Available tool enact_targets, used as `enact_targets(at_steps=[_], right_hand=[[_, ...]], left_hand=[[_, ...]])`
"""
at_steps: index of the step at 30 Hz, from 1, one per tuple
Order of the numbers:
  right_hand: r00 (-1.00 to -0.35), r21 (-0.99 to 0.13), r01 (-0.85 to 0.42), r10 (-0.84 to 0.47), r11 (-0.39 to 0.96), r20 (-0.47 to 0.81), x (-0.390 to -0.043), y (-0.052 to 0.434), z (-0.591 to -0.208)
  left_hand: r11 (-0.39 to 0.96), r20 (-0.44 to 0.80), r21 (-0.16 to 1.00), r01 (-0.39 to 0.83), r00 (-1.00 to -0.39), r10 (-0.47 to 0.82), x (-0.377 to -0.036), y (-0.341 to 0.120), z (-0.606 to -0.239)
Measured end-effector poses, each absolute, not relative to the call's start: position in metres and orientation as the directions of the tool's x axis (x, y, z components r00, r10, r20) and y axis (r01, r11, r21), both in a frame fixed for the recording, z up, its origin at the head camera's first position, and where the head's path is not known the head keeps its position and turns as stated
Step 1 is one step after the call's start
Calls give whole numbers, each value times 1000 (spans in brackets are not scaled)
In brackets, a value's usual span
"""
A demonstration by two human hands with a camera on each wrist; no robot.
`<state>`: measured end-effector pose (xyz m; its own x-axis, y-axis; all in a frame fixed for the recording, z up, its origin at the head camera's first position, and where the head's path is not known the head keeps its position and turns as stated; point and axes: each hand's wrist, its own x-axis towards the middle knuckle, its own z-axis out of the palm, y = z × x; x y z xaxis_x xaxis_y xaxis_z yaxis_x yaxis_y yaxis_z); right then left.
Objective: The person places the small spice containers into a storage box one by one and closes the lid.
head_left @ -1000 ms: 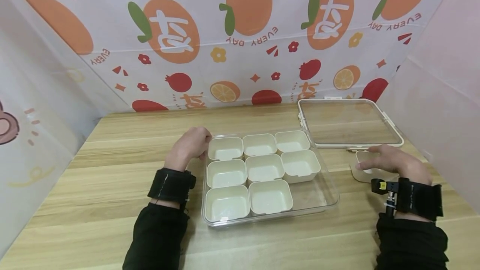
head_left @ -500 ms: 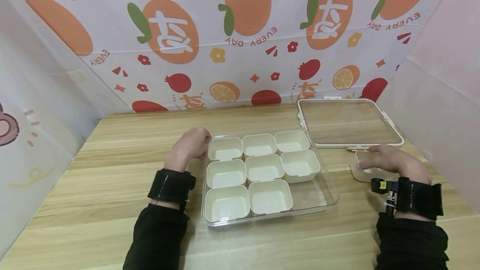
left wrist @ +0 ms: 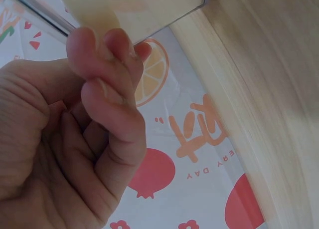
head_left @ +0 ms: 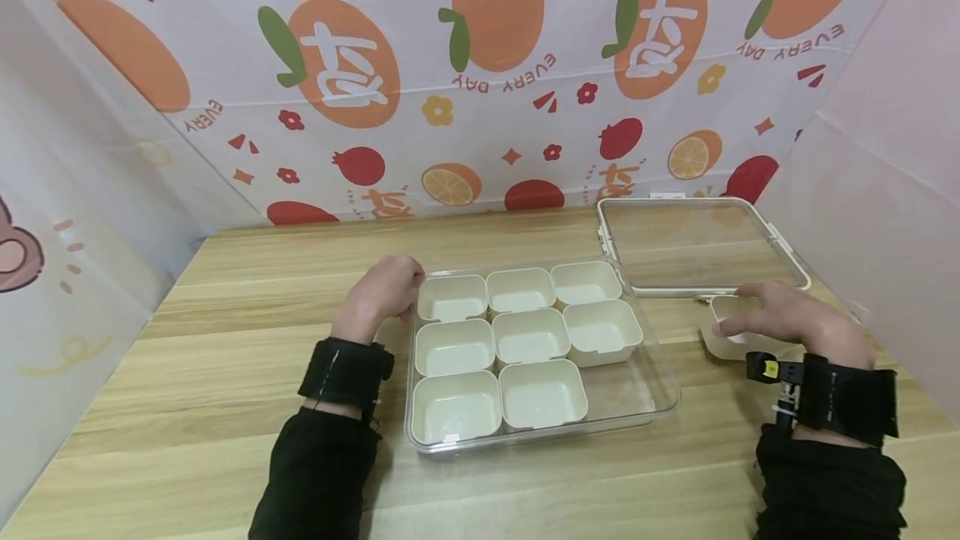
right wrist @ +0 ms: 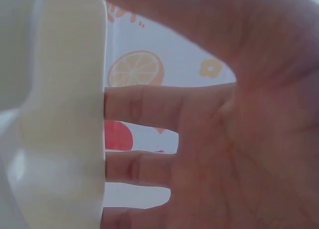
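My left hand (head_left: 381, 290) grips the far left corner of a clear plastic tray (head_left: 651, 382); in the left wrist view its curled fingers (left wrist: 112, 109) meet the tray's wall. Several cream boxes, such as the middle one (head_left: 531, 338), sit inside in rows, with a bare spot at the near right corner. To the right of the tray, my right hand (head_left: 791, 319) holds another cream box (head_left: 726, 346), thumb on the near side. The right wrist view shows the fingers (right wrist: 142, 107) reaching to this box's wall (right wrist: 70, 114); their tips are hidden behind it.
Behind the right hand, a clear lid (head_left: 701, 244) with a cream frame and side clips lies on the wooden table (head_left: 225, 357). A fruit-print cloth (head_left: 495, 132) hangs at the table's back edge, and pale cloth walls stand on both sides.
My right hand and the cream box it holds have shifted slightly upward in the head view during the last half second. The left hand and the tray stay put.
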<state>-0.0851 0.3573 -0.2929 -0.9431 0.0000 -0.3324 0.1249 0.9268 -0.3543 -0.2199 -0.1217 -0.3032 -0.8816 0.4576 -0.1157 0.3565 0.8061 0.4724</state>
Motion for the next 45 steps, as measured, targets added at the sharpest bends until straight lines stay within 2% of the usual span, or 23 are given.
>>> enact_targets(at_steps=[4, 10, 26, 45], right_hand=[[-940, -360, 123, -8, 925, -342, -85, 357, -289], [-964, -355, 66, -33, 933, -266, -84, 352, -285], [-985, -307, 10, -44, 952, -169, -78, 336, -267], [-991, -293, -21, -58, 956, -118, -73, 312, -252]], left_hand=[[807, -108, 467, 362, -882, 459, -220, -121, -302], [813, -109, 458, 359, -885, 452, -220, -121, -302], [808, -108, 458, 371, -879, 465, -221, -121, -303], [808, -106, 450, 379, -876, 470, -222, -120, -303]])
